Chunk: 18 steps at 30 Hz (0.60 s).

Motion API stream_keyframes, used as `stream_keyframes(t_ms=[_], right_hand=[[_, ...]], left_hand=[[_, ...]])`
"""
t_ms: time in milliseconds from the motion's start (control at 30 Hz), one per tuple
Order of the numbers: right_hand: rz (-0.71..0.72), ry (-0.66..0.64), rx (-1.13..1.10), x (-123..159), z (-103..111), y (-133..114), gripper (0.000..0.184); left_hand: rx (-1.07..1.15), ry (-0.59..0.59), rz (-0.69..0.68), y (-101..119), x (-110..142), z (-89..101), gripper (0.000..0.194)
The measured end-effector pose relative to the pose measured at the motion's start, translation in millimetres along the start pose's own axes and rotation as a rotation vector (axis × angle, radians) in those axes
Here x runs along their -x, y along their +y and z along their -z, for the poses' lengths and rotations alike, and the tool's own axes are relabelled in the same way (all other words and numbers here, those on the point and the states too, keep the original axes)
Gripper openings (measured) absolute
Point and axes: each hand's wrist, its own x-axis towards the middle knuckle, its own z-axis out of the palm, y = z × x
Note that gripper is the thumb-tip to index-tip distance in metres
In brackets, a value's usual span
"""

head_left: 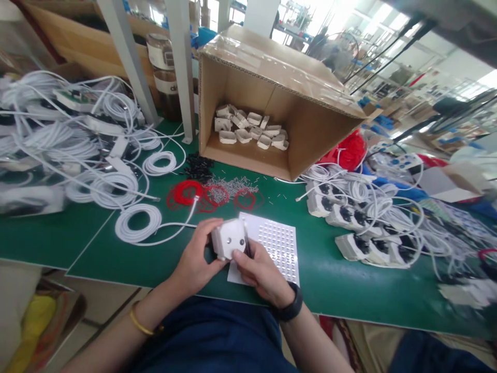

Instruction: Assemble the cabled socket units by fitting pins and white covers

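Observation:
My left hand (197, 261) grips a small white plastic socket housing (229, 239) from its left side, just above the near edge of the green table (337, 280). My right hand (261, 272) is closed against the housing's right side, pinching a thin dark tool or pin at its edge. A white cable (182, 225) runs from the housing to a coil (137, 224) on the left. Under my hands lies a white sheet (277, 246) covered in rows of small round dots.
A cardboard box (272, 103) on its side holds several white housings (250, 130). Red wire loops (188, 192), small metal pins (229, 185) and black parts (198, 167) lie before it. White cable coils (70, 140) pile left; finished sockets with cables (361, 223) pile right.

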Motion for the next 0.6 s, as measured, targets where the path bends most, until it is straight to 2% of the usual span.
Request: stream_keyframes(t_ms=[67, 100, 133, 200, 300, 600], right_hand=[[-0.102, -0.011, -0.209, -1, -5, 4, 0.043], [-0.1, 0.008, -0.238, -2, -8, 5, 0.044], [-0.081, 0.034, -0.257, -3, -10, 5, 0.044], [-0.05, 0.066, -0.264, -5, -14, 4, 0.044], [-0.047, 0.088, -0.268, -7, -14, 1, 0.04], [0.0, 0.138, -0.169, -9, -12, 0, 0.039]], left_hand=[[0.177, -0.069, 0.039, 0, -6, 6.5, 0.071], [0.233, -0.121, 0.069, 2, -11, 11.1, 0.074], [0.251, -0.161, 0.108, 4, -16, 16.0, 0.073], [0.185, -0.2, 0.192, 10, -28, 24.6, 0.056], [0.052, -0.195, 0.263, 18, -43, 29.3, 0.037], [0.112, -0.152, 0.274, 17, -44, 19.8, 0.035]])
